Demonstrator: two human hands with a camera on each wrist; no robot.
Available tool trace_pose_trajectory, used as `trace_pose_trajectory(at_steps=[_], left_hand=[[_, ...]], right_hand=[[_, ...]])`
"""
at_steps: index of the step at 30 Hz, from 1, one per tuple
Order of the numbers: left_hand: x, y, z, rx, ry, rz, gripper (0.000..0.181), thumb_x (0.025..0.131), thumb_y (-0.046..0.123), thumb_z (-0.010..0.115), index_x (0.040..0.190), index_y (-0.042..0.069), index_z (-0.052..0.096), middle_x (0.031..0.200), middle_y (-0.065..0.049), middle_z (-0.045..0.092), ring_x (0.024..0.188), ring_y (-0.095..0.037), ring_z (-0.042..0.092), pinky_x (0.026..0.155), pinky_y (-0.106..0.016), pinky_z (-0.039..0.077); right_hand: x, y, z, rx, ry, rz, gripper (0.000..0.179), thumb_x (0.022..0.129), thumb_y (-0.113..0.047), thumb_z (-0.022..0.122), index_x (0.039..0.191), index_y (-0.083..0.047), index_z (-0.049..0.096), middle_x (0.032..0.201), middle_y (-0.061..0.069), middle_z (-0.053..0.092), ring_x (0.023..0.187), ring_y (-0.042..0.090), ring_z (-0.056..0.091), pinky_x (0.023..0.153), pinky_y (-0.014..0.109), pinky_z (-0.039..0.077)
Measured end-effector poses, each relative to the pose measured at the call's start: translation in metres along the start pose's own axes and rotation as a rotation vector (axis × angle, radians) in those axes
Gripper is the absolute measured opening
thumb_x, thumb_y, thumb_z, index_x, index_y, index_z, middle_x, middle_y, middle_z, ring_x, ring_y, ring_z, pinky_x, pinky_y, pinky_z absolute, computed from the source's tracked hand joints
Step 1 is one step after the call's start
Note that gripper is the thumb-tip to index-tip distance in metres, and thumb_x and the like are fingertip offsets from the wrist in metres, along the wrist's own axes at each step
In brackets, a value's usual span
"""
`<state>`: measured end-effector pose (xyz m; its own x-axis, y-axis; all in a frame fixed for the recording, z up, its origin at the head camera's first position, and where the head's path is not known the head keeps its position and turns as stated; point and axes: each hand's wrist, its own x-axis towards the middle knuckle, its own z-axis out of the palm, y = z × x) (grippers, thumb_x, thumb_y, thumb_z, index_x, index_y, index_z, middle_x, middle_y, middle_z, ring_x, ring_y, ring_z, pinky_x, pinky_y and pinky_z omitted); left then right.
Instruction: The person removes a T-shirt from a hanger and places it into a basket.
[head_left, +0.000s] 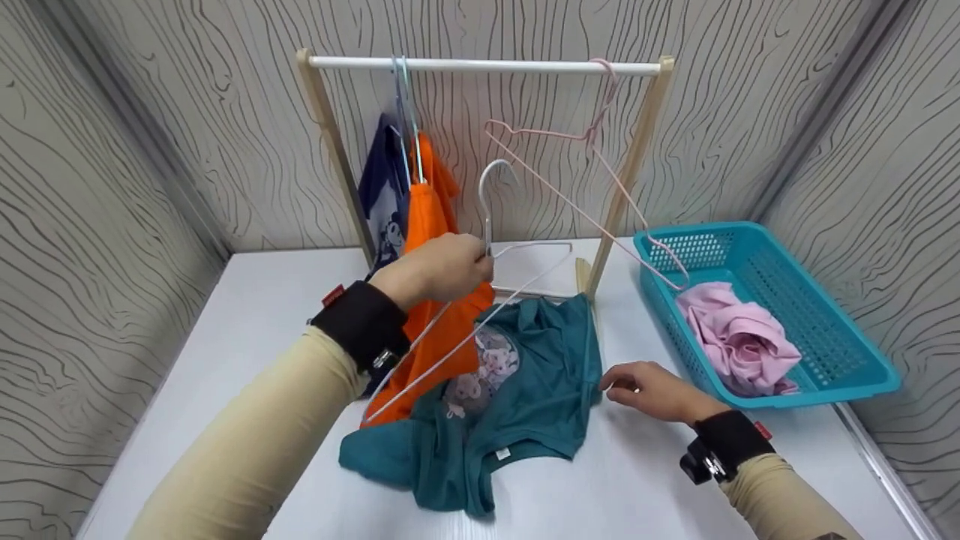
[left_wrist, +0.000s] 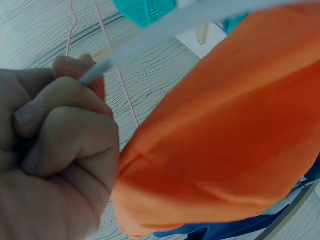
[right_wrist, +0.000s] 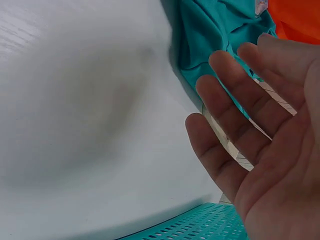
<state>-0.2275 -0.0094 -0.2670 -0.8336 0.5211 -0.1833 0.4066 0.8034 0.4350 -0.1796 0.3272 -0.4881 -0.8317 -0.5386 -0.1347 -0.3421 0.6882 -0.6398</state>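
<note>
My left hand (head_left: 448, 268) grips a white clothes hanger (head_left: 484, 202) just below its hook, in front of the rack. The hanger's frame slants down over an orange garment (head_left: 427, 225) and a teal shirt (head_left: 551, 375). The shirt lies spread on the table with its collar towards me and a printed patch on its front. Beside its right edge, my right hand (head_left: 651, 388) holds nothing. In the right wrist view its fingers (right_wrist: 217, 155) are loosely extended above the white table. The left wrist view shows curled fingers (left_wrist: 75, 130) round the hanger wire.
A white rod (head_left: 480, 64) on wooden posts carries the orange garment, a navy garment (head_left: 381, 180) and a bare pink hanger (head_left: 551, 135). On the right, a blue-green basket (head_left: 847, 337) contains a crumpled pink cloth (head_left: 739, 337). Patterned walls enclose the white table (head_left: 247, 330).
</note>
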Motion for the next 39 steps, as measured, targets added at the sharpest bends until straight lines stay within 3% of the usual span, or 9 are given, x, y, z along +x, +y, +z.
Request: trace_pose_trajectory(at_steps=[3,7,13,18,24,27,33,37,39], left_hand=[[0.009,0.009,-0.009,-0.047,0.058,-0.054,0.031,0.103,0.023,0.041,0.108,0.007,0.067,0.099,-0.006,0.069,0.073,-0.016,0.053,0.064,-0.025,0.041],[0.026,0.022,-0.022,-0.122,0.171,-0.093,0.027,0.102,0.023,0.045,0.101,0.007,0.066,0.087,-0.004,0.068,0.067,-0.013,0.052,0.058,-0.023,0.039],[0.056,0.039,-0.041,-0.117,0.324,-0.145,0.027,0.101,0.025,0.044,0.098,0.008,0.065,0.088,-0.003,0.063,0.07,-0.016,0.051,0.059,-0.024,0.037],[0.077,0.049,-0.051,-0.147,0.376,-0.192,0.027,0.1,0.023,0.044,0.1,0.008,0.067,0.092,-0.004,0.064,0.073,-0.016,0.052,0.059,-0.023,0.039],[0.097,0.053,-0.052,-0.244,0.436,-0.17,0.027,0.103,0.026,0.04,0.093,0.011,0.061,0.081,0.001,0.057,0.07,-0.014,0.051,0.063,-0.024,0.039],[0.102,0.051,-0.048,-0.273,0.424,-0.171,0.027,0.102,0.025,0.04,0.091,0.011,0.061,0.077,0.002,0.055,0.065,-0.012,0.049,0.06,-0.023,0.039],[0.113,0.05,-0.035,-0.297,0.3,-0.156,0.019,0.099,0.018,0.042,0.093,0.011,0.058,0.078,0.001,0.051,0.055,-0.009,0.044,0.051,-0.021,0.038],[0.118,0.052,-0.027,-0.304,0.258,-0.113,0.023,0.101,0.022,0.04,0.093,0.011,0.058,0.081,0.001,0.056,0.052,-0.008,0.04,0.049,-0.021,0.035],[0.118,0.053,-0.023,-0.297,0.254,-0.098,0.027,0.103,0.026,0.039,0.1,0.01,0.06,0.087,0.0,0.063,0.055,-0.009,0.041,0.051,-0.022,0.035]], right_hand=[[0.0,0.0,0.0,0.001,-0.002,0.013,0.022,0.098,-0.019,0.057,0.111,-0.004,0.067,0.105,0.011,0.07,0.09,0.013,0.059,0.083,0.025,0.051],[-0.001,-0.002,0.0,0.001,0.0,0.015,0.023,0.098,-0.019,0.057,0.112,-0.004,0.067,0.105,0.011,0.07,0.09,0.013,0.059,0.083,0.025,0.051],[-0.004,-0.003,0.002,-0.024,0.013,0.006,0.024,0.098,-0.021,0.057,0.113,-0.005,0.067,0.107,0.009,0.07,0.092,0.011,0.06,0.085,0.028,0.052],[-0.009,-0.005,0.001,-0.019,0.021,0.054,0.021,0.098,-0.022,0.057,0.113,-0.01,0.067,0.109,0.008,0.07,0.094,0.013,0.06,0.086,0.03,0.052],[-0.014,-0.005,0.0,-0.001,0.018,0.092,0.023,0.099,-0.024,0.057,0.114,-0.009,0.067,0.109,0.009,0.069,0.092,0.015,0.059,0.084,0.029,0.051],[-0.014,-0.005,0.002,0.001,0.02,0.084,0.024,0.098,-0.023,0.057,0.114,-0.008,0.067,0.108,0.009,0.069,0.092,0.014,0.059,0.084,0.028,0.051],[-0.013,-0.005,0.006,-0.003,0.011,0.086,0.023,0.098,-0.021,0.057,0.113,-0.007,0.067,0.107,0.008,0.07,0.09,0.013,0.059,0.084,0.027,0.051],[-0.01,-0.007,0.009,0.008,-0.007,0.089,0.023,0.099,-0.023,0.056,0.114,-0.008,0.067,0.107,0.007,0.069,0.09,0.012,0.058,0.082,0.027,0.05],[-0.009,-0.008,0.01,0.008,-0.013,0.082,0.022,0.099,-0.022,0.056,0.113,-0.009,0.067,0.105,0.005,0.069,0.089,0.011,0.057,0.081,0.026,0.05]])
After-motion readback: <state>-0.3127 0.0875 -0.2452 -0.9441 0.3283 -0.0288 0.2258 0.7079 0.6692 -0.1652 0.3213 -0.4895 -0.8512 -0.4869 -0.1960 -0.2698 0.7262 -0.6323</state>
